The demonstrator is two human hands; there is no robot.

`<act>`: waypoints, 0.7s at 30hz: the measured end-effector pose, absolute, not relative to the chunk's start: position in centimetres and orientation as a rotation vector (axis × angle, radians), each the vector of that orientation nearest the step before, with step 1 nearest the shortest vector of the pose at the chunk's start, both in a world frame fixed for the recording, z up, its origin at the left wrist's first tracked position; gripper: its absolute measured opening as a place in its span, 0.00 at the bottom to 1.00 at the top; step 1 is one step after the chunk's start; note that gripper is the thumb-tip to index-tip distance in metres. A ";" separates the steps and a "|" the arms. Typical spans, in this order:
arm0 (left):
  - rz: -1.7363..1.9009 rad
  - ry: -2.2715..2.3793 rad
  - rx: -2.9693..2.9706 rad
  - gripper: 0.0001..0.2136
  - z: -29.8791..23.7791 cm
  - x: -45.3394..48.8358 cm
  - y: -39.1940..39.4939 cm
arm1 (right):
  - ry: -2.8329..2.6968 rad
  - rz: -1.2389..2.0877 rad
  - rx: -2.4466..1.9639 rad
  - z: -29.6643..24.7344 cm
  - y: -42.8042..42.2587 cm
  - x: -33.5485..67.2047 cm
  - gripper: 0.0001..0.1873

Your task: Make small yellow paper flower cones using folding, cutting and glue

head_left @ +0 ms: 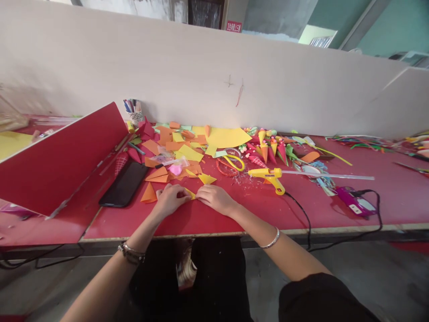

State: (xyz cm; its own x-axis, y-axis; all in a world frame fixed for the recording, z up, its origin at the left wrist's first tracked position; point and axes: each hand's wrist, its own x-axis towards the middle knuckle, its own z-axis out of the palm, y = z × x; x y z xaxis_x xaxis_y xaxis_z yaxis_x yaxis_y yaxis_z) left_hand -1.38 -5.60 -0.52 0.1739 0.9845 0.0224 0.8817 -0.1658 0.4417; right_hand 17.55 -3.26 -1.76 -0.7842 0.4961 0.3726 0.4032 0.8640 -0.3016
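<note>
At the six o'clock edge of the red table, the left hand and right hand meet over a small yellow paper. The left grip is closed on it, thumb and fingers pinching; the right hand's fingertips press on its other end, though whether that thumb also grips it is hidden. Taking these hands as the clock's centre, an orange paper cone stands at nine, just beside the left hand, with a black phone lying farther out. At one o'clock, near the right hand, is a folded yellow piece. Orange and yellow scraps are heaped at twelve, and a pen cup stands at eleven. Small decorated cones cluster at two. Between two and three lies a yellow glue gun; well out at three sits a purple socket box.
</note>
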 end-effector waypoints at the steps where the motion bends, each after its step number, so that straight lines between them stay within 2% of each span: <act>1: 0.440 1.767 2.143 0.10 -0.5 -1.4 -5.6 | -2.573 0.321 -0.667 -1.8 -3.2 17.6 0.10; 8: 0.421 1.719 2.553 0.06 0.2 -0.9 -7.0 | -2.423 0.543 -0.770 -2.3 -3.0 17.6 0.07; 13: 0.219 1.497 2.998 0.07 0.6 -0.8 -7.6 | -2.353 0.603 -0.832 -2.2 -3.1 17.2 0.07; 21: 0.291 1.662 2.868 0.08 -0.4 -0.4 -7.5 | -2.328 0.746 -0.845 -2.0 -2.6 17.3 0.06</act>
